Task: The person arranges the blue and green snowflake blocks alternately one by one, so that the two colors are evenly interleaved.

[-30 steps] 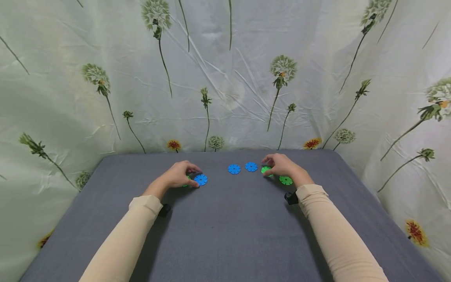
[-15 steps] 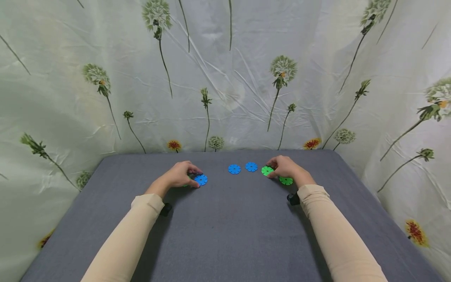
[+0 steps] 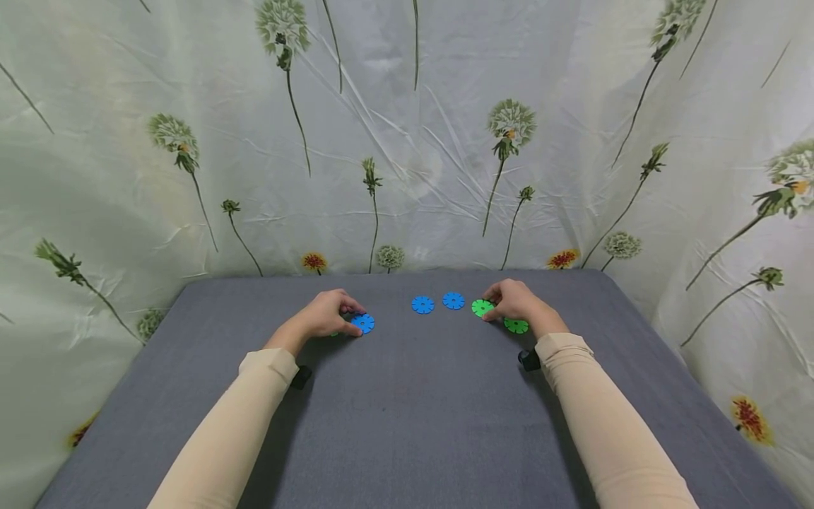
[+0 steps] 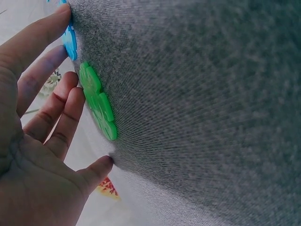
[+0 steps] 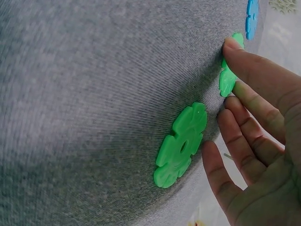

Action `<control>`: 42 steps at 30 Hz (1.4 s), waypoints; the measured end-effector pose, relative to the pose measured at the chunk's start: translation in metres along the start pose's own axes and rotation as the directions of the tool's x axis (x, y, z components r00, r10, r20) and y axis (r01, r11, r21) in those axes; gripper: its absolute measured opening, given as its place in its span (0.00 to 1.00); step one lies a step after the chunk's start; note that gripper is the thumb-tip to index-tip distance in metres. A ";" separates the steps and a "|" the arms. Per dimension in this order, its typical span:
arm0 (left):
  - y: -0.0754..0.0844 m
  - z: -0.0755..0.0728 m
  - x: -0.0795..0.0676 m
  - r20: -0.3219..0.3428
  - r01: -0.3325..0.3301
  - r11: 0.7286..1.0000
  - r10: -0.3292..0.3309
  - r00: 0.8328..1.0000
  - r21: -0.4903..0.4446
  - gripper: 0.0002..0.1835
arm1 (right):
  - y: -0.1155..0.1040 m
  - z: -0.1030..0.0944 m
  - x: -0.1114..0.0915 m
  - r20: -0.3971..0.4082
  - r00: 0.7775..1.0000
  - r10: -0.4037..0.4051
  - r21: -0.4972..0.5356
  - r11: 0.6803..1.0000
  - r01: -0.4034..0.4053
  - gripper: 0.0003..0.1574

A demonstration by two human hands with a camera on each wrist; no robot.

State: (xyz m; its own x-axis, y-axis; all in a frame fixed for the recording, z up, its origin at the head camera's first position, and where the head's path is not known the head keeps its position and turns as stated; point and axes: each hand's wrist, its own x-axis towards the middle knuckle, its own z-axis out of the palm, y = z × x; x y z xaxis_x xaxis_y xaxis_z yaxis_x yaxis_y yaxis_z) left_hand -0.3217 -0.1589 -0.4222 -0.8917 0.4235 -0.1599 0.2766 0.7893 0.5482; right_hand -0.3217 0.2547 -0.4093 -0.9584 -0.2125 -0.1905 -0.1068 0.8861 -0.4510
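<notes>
My left hand (image 3: 326, 316) pinches a blue notched plastic disc (image 3: 367, 324) across its edges, thumb on the near side and index finger on the far side. Under its other fingers lies a green notched disc (image 4: 97, 99), mostly hidden in the head view. My right hand (image 3: 516, 300) holds the rim of another green notched disc (image 3: 480, 308) between thumb and index finger. Beneath the right palm rests a further green disc (image 5: 190, 129), flat on the cloth, with the remaining fingers spread beside it.
Between the hands, two more blue discs (image 3: 422, 301) (image 3: 453, 297) lie flat near the far edge of the grey cloth-covered table (image 3: 407, 410). A pale curtain (image 3: 407, 141) printed with dandelions hangs right behind the table and along its sides.
Over the last second, my right hand shifts slightly right, uncovering more of the green disc at its fingertips. My left hand edges a little right at the blue disc. The discs stay in place.
</notes>
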 end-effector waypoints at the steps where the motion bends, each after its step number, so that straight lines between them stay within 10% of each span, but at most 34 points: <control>1: 0.000 0.000 0.000 0.000 0.005 1.000 -0.005 1.000 -0.003 0.24 | 0.000 0.000 0.000 -0.001 1.000 0.000 -0.001 1.000 0.000 0.31; 42: 0.012 -0.002 0.001 0.018 0.026 0.997 -0.027 0.999 0.078 0.23 | -0.002 0.002 0.002 0.001 0.999 0.040 0.004 0.999 -0.040 0.31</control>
State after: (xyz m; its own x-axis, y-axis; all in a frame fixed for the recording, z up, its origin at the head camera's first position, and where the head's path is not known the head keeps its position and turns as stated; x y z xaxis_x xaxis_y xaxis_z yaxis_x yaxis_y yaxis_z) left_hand -0.3199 -0.1497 -0.4136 -0.8922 0.4099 -0.1895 0.2808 0.8322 0.4780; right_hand -0.3226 0.2519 -0.4107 -0.9617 -0.1772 -0.2090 -0.0674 0.8923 -0.4464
